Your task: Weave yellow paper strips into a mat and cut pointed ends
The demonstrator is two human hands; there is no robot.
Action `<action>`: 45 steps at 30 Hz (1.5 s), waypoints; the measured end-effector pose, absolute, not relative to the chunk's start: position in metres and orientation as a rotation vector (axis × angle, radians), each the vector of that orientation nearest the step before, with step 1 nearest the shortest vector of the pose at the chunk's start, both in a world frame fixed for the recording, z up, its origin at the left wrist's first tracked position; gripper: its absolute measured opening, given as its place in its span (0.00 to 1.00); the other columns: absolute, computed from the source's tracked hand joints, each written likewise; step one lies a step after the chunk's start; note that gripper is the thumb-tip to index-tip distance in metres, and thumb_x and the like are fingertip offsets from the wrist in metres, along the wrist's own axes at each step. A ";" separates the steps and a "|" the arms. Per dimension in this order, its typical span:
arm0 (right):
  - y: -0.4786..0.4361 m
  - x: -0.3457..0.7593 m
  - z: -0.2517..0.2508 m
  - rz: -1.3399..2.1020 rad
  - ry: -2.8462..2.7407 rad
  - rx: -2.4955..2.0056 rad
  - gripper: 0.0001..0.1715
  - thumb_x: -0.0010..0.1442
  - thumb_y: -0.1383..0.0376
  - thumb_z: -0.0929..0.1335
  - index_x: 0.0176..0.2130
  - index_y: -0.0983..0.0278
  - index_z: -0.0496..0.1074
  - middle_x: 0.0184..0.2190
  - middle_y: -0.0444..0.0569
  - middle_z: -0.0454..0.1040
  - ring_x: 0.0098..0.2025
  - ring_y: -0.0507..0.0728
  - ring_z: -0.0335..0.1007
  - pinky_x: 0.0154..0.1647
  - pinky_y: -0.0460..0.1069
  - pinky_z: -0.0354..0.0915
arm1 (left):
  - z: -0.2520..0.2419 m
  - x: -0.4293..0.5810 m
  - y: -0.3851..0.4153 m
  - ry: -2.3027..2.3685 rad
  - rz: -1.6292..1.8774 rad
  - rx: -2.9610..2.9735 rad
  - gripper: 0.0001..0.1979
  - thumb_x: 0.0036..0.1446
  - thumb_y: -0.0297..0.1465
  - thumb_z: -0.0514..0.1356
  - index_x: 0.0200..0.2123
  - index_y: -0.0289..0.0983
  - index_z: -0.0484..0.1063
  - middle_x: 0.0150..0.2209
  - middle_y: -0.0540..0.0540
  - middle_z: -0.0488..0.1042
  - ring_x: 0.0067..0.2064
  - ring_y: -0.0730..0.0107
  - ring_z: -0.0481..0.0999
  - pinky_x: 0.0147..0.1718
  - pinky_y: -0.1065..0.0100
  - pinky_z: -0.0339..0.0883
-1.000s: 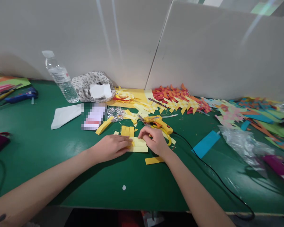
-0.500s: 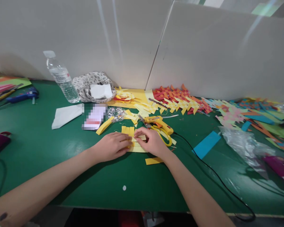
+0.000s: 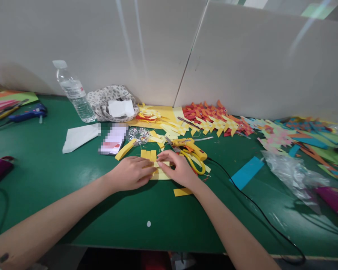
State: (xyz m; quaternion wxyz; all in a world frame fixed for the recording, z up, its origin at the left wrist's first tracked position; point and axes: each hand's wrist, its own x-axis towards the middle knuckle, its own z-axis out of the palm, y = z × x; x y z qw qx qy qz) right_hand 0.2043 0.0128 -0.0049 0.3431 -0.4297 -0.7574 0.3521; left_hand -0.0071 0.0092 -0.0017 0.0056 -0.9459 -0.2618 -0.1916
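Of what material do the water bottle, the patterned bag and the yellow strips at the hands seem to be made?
Water bottle: probably clear, glossy plastic; see-through, with highlights.
Patterned bag: likely matte fabric; it slumps in folds.
Yellow strips: seemingly matte paper or thin card; flat, straight-edged.

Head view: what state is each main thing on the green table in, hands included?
Crossed pale and deep yellow paper strips: flat, partly covered.
Left bare hand: palm down, fingers on the strips.
Right bare hand: fingers curled over the strips; grip unclear.
Yellow plastic glue gun: lying down, black cord attached.
Yellow-handled metal scissors: lying, partly hidden.
Clear plastic water bottle: standing.
Rectangular phone: screen up, lit, details blurred.
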 end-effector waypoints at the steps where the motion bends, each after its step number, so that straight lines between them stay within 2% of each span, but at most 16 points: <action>1: 0.012 0.205 -0.004 0.924 -1.956 -1.107 0.13 0.58 0.64 0.65 0.45 0.61 0.65 0.40 0.51 0.75 0.44 0.56 0.72 0.43 0.52 0.68 | -0.002 -0.007 0.009 -0.813 -0.577 -2.954 0.13 0.60 0.31 0.51 0.45 0.40 0.72 0.42 0.42 0.76 0.41 0.65 0.77 0.39 0.64 0.71; 6: 0.008 0.207 0.001 1.031 -1.925 -1.076 0.22 0.60 0.68 0.60 0.54 0.59 0.58 0.49 0.54 0.70 0.47 0.57 0.70 0.46 0.55 0.66 | -0.006 -0.007 0.009 -0.820 -0.488 -2.910 0.16 0.62 0.31 0.49 0.50 0.39 0.68 0.48 0.39 0.73 0.40 0.63 0.77 0.37 0.62 0.73; 10: 0.008 0.208 0.002 1.129 -1.891 -1.002 0.27 0.56 0.72 0.60 0.55 0.59 0.56 0.50 0.54 0.68 0.46 0.57 0.71 0.47 0.57 0.66 | -0.006 -0.006 0.009 -0.822 -0.447 -2.916 0.17 0.61 0.31 0.49 0.53 0.38 0.65 0.47 0.39 0.74 0.42 0.61 0.77 0.38 0.62 0.72; 14: 0.009 0.210 0.000 1.115 -1.888 -1.040 0.30 0.53 0.74 0.60 0.55 0.59 0.56 0.51 0.54 0.68 0.44 0.57 0.73 0.49 0.58 0.66 | -0.006 -0.006 0.009 -0.908 -0.465 -2.980 0.16 0.62 0.32 0.48 0.50 0.34 0.65 0.43 0.40 0.75 0.42 0.62 0.76 0.39 0.62 0.72; 20: 0.006 0.210 0.002 1.116 -2.015 -1.053 0.37 0.53 0.76 0.59 0.59 0.57 0.51 0.55 0.55 0.66 0.49 0.59 0.71 0.50 0.59 0.66 | -0.010 -0.007 0.010 -1.037 -0.509 -2.986 0.13 0.62 0.32 0.48 0.45 0.36 0.67 0.36 0.43 0.76 0.35 0.64 0.77 0.30 0.66 0.70; 27: 0.003 0.208 0.004 1.118 -2.067 -1.042 0.38 0.53 0.77 0.59 0.60 0.56 0.49 0.56 0.55 0.65 0.50 0.57 0.71 0.50 0.57 0.66 | -0.009 -0.006 0.010 -1.015 -0.534 -2.998 0.12 0.62 0.32 0.48 0.43 0.35 0.68 0.35 0.44 0.76 0.35 0.65 0.77 0.30 0.66 0.69; 30: 0.006 0.208 0.003 0.907 -2.052 -1.081 0.31 0.55 0.74 0.60 0.57 0.58 0.55 0.51 0.53 0.70 0.47 0.57 0.72 0.48 0.55 0.67 | -0.009 -0.006 0.011 -0.978 -0.532 -2.985 0.11 0.62 0.32 0.49 0.41 0.35 0.68 0.35 0.44 0.76 0.36 0.66 0.77 0.32 0.66 0.69; 33: 0.015 0.217 0.005 0.484 -2.005 -1.221 0.20 0.56 0.68 0.63 0.50 0.60 0.62 0.42 0.50 0.75 0.41 0.57 0.73 0.46 0.55 0.67 | -0.010 -0.006 0.012 -0.966 -0.542 -2.944 0.10 0.61 0.32 0.50 0.40 0.36 0.69 0.34 0.45 0.77 0.35 0.66 0.77 0.33 0.67 0.69; 35: 0.023 0.228 0.005 0.214 -1.905 -1.355 0.17 0.56 0.65 0.64 0.47 0.61 0.64 0.38 0.50 0.75 0.40 0.58 0.72 0.44 0.55 0.67 | -0.010 -0.006 0.012 -0.961 -0.541 -2.927 0.10 0.61 0.32 0.50 0.40 0.37 0.69 0.33 0.46 0.76 0.35 0.67 0.76 0.32 0.67 0.69; 38: 0.035 0.247 0.003 -0.089 -1.765 -1.615 0.24 0.50 0.62 0.68 0.47 0.64 0.63 0.42 0.57 0.72 0.47 0.65 0.67 0.45 0.58 0.65 | -0.011 -0.006 0.012 -0.947 -0.548 -2.906 0.11 0.61 0.33 0.50 0.40 0.37 0.70 0.32 0.46 0.77 0.34 0.67 0.76 0.31 0.66 0.68; 40: 0.040 0.258 0.002 -0.077 -1.748 -1.791 0.28 0.48 0.59 0.68 0.48 0.66 0.63 0.43 0.59 0.72 0.47 0.68 0.66 0.43 0.59 0.65 | -0.013 -0.006 0.013 -0.945 -0.557 -2.896 0.11 0.61 0.33 0.50 0.41 0.37 0.70 0.33 0.46 0.77 0.34 0.66 0.76 0.31 0.66 0.68; 45: 0.043 0.268 0.002 0.140 -1.634 -2.028 0.27 0.50 0.55 0.67 0.48 0.63 0.63 0.38 0.52 0.77 0.39 0.66 0.72 0.35 0.56 0.66 | -0.014 -0.007 0.013 -0.967 -0.559 -2.901 0.11 0.61 0.33 0.51 0.41 0.37 0.70 0.33 0.46 0.77 0.35 0.67 0.77 0.31 0.67 0.68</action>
